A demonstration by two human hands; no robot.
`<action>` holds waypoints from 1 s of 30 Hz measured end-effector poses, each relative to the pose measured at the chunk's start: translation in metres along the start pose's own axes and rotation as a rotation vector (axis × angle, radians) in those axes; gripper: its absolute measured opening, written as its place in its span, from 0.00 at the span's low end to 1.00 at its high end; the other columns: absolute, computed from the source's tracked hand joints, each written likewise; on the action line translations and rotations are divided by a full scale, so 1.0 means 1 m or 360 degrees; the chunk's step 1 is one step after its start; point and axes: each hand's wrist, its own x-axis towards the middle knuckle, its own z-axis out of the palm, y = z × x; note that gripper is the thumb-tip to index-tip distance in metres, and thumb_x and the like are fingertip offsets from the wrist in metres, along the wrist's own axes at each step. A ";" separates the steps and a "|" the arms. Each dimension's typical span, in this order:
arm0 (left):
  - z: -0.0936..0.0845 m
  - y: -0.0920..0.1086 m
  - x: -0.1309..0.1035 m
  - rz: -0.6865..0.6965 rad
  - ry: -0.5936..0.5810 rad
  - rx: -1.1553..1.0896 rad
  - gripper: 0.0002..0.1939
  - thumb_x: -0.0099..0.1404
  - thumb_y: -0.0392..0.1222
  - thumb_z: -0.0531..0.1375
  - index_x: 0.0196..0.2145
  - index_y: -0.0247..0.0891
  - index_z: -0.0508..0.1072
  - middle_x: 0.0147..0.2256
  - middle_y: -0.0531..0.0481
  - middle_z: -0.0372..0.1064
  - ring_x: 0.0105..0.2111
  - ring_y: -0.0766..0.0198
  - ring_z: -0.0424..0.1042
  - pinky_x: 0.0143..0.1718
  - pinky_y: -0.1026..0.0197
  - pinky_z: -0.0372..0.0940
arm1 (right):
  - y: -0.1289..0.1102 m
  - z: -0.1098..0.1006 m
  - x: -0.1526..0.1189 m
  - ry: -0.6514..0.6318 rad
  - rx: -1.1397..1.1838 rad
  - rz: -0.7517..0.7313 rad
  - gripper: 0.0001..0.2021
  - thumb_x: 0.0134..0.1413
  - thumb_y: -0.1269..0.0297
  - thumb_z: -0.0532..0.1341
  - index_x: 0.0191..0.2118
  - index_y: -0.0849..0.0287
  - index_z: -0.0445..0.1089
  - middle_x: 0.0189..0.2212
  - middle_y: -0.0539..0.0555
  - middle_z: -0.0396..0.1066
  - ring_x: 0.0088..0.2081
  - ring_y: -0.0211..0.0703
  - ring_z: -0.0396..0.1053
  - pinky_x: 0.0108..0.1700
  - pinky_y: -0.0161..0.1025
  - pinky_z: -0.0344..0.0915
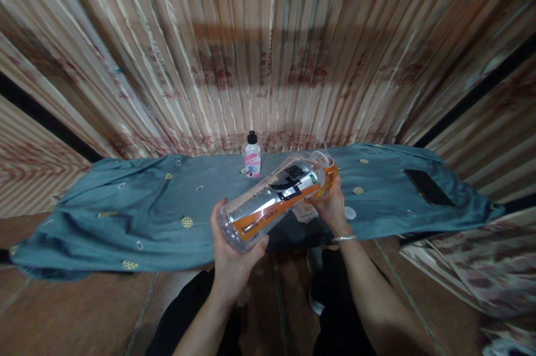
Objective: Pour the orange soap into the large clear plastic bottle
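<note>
A large clear bottle (274, 200) with an orange and white label is tilted, its neck end up and to the right. My left hand (234, 258) grips its base, fingers on one side and thumb on the other. At the neck end, my right hand (330, 205) is closed around a smaller container (329, 177) with orange contents. The two vessels overlap there, so whether they touch cannot be made out. Behind them a small clear bottle (252, 160) with a black cap and pink label stands upright on the teal cloth.
The teal patterned cloth (159, 216) covers a narrow table. Under my hands lies a crumpled clear packet (305, 212), with a white round disc (349, 213) beside it. A dark phone (427, 187) rests at the right. Pleated curtains (268, 54) hang close behind the table.
</note>
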 end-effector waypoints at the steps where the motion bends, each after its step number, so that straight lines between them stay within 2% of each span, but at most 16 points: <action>1: 0.000 0.000 0.000 0.0003 -0.0007 -0.0002 0.50 0.48 0.50 0.78 0.63 0.46 0.61 0.50 0.46 0.71 0.44 0.53 0.79 0.47 0.52 0.76 | 0.000 0.000 0.000 0.0007 -0.0002 -0.0007 0.46 0.48 0.45 0.69 0.67 0.62 0.56 0.60 0.70 0.71 0.60 0.64 0.72 0.59 0.59 0.71; 17: 0.000 0.001 0.002 0.0023 -0.0059 -0.0026 0.49 0.50 0.49 0.78 0.63 0.46 0.60 0.49 0.46 0.73 0.43 0.54 0.80 0.46 0.53 0.77 | 0.000 -0.001 0.000 -0.0029 -0.0021 0.0050 0.51 0.45 0.45 0.71 0.70 0.65 0.52 0.60 0.73 0.71 0.60 0.67 0.73 0.60 0.62 0.71; 23: 0.000 0.001 0.002 -0.0017 -0.0054 -0.0035 0.49 0.49 0.50 0.78 0.63 0.46 0.59 0.49 0.46 0.73 0.43 0.54 0.80 0.46 0.53 0.77 | 0.001 0.000 0.000 -0.0036 -0.0001 0.0005 0.50 0.48 0.44 0.70 0.70 0.63 0.52 0.61 0.71 0.71 0.60 0.65 0.73 0.59 0.59 0.72; 30: 0.002 0.002 0.001 -0.0003 -0.0035 -0.0048 0.49 0.49 0.50 0.78 0.63 0.46 0.60 0.49 0.45 0.73 0.43 0.54 0.81 0.45 0.54 0.77 | 0.002 0.000 0.000 -0.0021 -0.0017 -0.0006 0.48 0.48 0.45 0.70 0.69 0.63 0.53 0.61 0.71 0.70 0.61 0.66 0.72 0.60 0.61 0.71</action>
